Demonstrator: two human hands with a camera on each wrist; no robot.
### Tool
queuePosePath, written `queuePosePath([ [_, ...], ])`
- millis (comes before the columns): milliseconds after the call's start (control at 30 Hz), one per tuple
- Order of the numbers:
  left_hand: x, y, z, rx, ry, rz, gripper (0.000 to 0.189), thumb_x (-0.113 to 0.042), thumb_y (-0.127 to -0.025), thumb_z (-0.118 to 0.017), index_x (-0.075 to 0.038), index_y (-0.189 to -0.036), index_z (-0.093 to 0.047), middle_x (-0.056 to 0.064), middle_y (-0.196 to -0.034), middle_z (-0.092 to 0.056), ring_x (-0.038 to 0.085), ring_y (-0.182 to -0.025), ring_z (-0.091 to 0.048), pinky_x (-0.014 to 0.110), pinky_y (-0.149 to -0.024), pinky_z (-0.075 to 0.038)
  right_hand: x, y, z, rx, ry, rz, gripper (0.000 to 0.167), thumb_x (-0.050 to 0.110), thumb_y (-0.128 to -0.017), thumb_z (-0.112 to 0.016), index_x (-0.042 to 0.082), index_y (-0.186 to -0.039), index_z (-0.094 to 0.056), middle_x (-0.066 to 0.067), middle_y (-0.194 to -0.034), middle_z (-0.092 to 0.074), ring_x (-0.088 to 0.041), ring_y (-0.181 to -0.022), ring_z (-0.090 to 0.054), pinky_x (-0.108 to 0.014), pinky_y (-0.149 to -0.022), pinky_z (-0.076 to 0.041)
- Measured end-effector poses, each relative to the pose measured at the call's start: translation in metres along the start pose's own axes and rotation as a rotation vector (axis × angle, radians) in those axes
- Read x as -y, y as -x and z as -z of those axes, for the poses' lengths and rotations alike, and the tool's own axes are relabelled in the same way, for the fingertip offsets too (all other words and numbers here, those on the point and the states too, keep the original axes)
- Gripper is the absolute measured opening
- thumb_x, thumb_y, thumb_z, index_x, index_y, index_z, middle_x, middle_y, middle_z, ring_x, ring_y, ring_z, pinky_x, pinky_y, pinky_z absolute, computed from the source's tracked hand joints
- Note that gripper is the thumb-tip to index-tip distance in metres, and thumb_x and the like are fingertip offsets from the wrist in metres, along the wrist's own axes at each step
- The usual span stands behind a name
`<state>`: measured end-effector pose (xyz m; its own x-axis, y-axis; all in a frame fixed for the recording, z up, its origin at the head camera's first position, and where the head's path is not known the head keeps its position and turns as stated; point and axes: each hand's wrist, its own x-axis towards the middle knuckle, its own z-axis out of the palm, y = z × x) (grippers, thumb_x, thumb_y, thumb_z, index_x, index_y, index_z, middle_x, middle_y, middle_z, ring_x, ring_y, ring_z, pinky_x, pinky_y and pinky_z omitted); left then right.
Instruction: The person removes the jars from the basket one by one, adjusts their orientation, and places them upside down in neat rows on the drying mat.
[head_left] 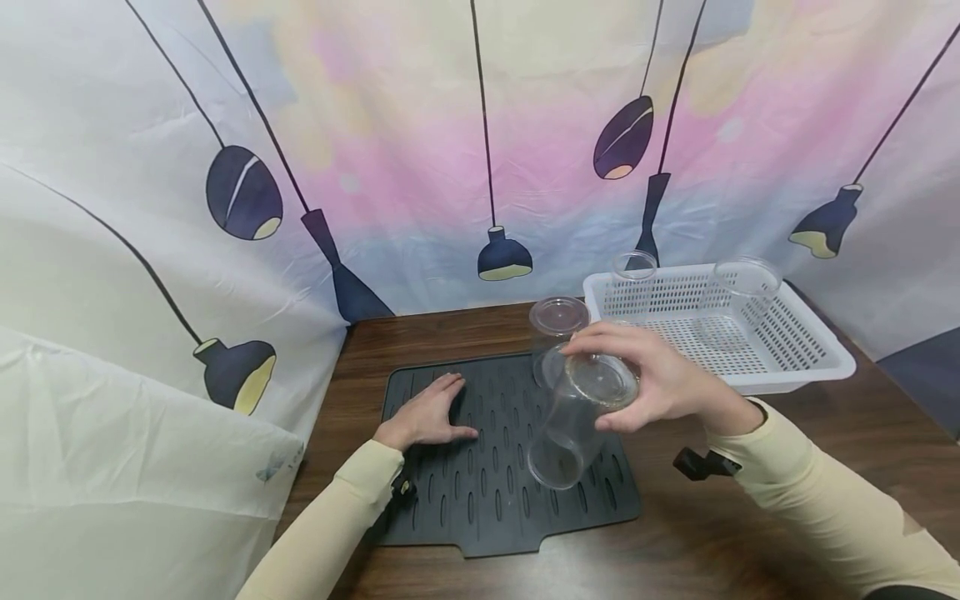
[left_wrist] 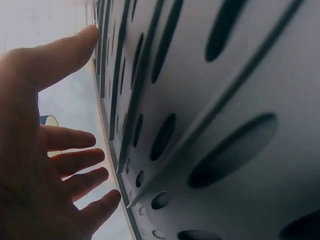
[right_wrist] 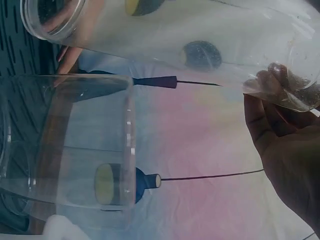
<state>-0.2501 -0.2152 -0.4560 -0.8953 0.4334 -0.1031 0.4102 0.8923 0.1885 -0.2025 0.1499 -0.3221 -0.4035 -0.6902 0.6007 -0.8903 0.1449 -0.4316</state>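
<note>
My right hand (head_left: 637,375) grips a clear plastic jar (head_left: 573,425) round its base. The jar tilts, its base up and its rim slanting down over the grey drying mat (head_left: 487,533). In the right wrist view, fingers wrap the end of this jar (right_wrist: 225,55). Behind it, at the mat's back right corner, stands another clear jar (head_left: 558,317), also large in the right wrist view. My left hand (head_left: 427,412) holds nothing; it lies low over the left part of the mat, fingers stretched out and thumb spread. The left wrist view shows those straight fingers beside the slotted mat (left_wrist: 165,115).
A white perforated basket (head_left: 813,367) sits at the back right of the wooden table (head_left: 675,525). Inside it are a narrower clear jar (head_left: 633,292) and a wider clear jar (head_left: 738,304). A patterned cloth (head_left: 420,167) hangs behind the table and on its left side.
</note>
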Motion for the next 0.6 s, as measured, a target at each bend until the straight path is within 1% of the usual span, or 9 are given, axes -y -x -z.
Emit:
queuePosePath([
  [33, 0.0, 0.0, -0.001, 0.006, -0.005, 0.003, 0.096, -0.062, -0.08, -0.07, -0.005, -0.15, -0.038, 0.012, -0.158, -0.03, 0.031, -0.146, -0.027, 0.049, -0.114, -0.034, 0.0, 0.001, -0.001, 0.01, 0.001, -0.015, 0.071, 0.039, -0.065, -0.088, 0.015, -0.127, -0.062, 0.001, -0.125, -0.061, -0.014, -0.112, -0.056, -0.03, -0.085, -0.053],
  [100, 0.0, -0.001, -0.003, 0.014, -0.011, 0.01, 0.096, -0.063, -0.08, -0.069, -0.006, -0.15, -0.037, 0.012, -0.158, -0.03, 0.031, -0.147, -0.027, 0.048, -0.114, -0.033, -0.001, 0.004, -0.004, 0.026, 0.007, -0.018, 0.071, 0.038, -0.065, -0.088, 0.015, -0.127, -0.062, 0.001, -0.125, -0.061, -0.014, -0.112, -0.056, -0.031, -0.085, -0.053],
  [200, 0.001, -0.002, -0.006, 0.025, -0.024, 0.019, 0.096, -0.064, -0.08, -0.069, -0.006, -0.15, -0.037, 0.012, -0.158, -0.03, 0.03, -0.147, -0.026, 0.047, -0.115, -0.033, -0.004, 0.006, -0.009, 0.042, 0.004, -0.006, 0.07, 0.037, -0.066, -0.088, 0.016, -0.128, -0.061, 0.001, -0.125, -0.06, -0.014, -0.11, -0.057, -0.031, -0.083, -0.054],
  [367, 0.001, -0.003, -0.009, 0.038, -0.019, 0.026, 0.096, -0.062, -0.08, -0.07, -0.005, -0.15, -0.037, 0.012, -0.158, -0.03, 0.031, -0.147, -0.026, 0.048, -0.114, -0.033, -0.008, 0.012, -0.015, 0.056, -0.007, 0.005, 0.07, 0.037, -0.068, -0.087, 0.019, -0.129, -0.06, 0.003, -0.124, -0.059, -0.012, -0.107, -0.057, -0.03, -0.08, -0.055],
  [533, 0.001, -0.002, -0.01, 0.051, -0.02, 0.031, 0.094, -0.062, -0.081, -0.069, -0.005, -0.149, -0.039, 0.013, -0.158, -0.03, 0.031, -0.147, -0.026, 0.048, -0.114, -0.033, -0.012, 0.016, -0.02, 0.07, 0.03, 0.012, 0.07, 0.039, -0.067, -0.087, 0.013, -0.127, -0.062, 0.004, -0.123, -0.059, -0.011, -0.106, -0.057, -0.03, -0.081, -0.054],
  [600, 0.001, -0.002, -0.011, 0.053, -0.022, 0.032, 0.094, -0.062, -0.081, -0.069, -0.005, -0.149, -0.039, 0.013, -0.158, -0.03, 0.031, -0.147, -0.026, 0.048, -0.114, -0.033, -0.013, 0.017, -0.021, 0.083, 0.035, 0.003, 0.071, 0.04, -0.066, -0.087, 0.011, -0.126, -0.062, 0.004, -0.123, -0.059, -0.011, -0.107, -0.057, -0.029, -0.081, -0.054],
])
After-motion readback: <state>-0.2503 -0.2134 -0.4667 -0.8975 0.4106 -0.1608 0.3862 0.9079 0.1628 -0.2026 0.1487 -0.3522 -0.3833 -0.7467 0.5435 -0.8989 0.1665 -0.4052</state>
